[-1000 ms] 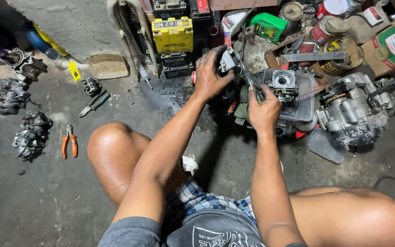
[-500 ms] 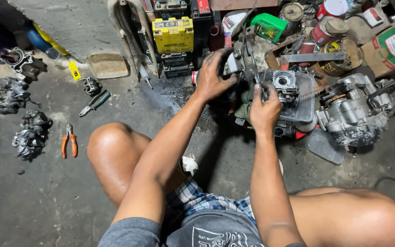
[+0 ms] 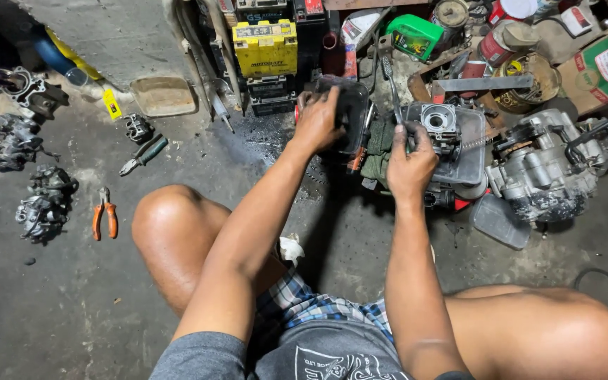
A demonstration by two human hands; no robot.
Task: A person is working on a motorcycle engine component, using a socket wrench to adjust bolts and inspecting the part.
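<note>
The person sits on a concrete floor [image 3: 58, 295] with knees apart, both arms reaching forward. The left hand [image 3: 318, 121] is closed over the edge of a dark plastic cover [image 3: 350, 112] that stands near a yellow battery [image 3: 267, 48]. The right hand [image 3: 411, 165] is clamped on a metal carburetor [image 3: 439, 127], which sits over a clear plastic tray [image 3: 469, 151]; a thin tool shaft [image 3: 390, 84] rises from the fist, though its tip cannot be made out. The two hands are apart, with a green rag [image 3: 378, 148] between them.

Just right of the tray lies a grey engine block [image 3: 547, 169]. Behind it are a green container [image 3: 416, 35], tins and a cardboard box [image 3: 596, 67].

On the floor to the left, well apart from the hands, lie orange-handled pliers [image 3: 105, 213], green-handled pliers [image 3: 143, 155] and several dirty carburetor bodies [image 3: 43, 200]. A small flat pan [image 3: 163, 95] rests by the wall.
</note>
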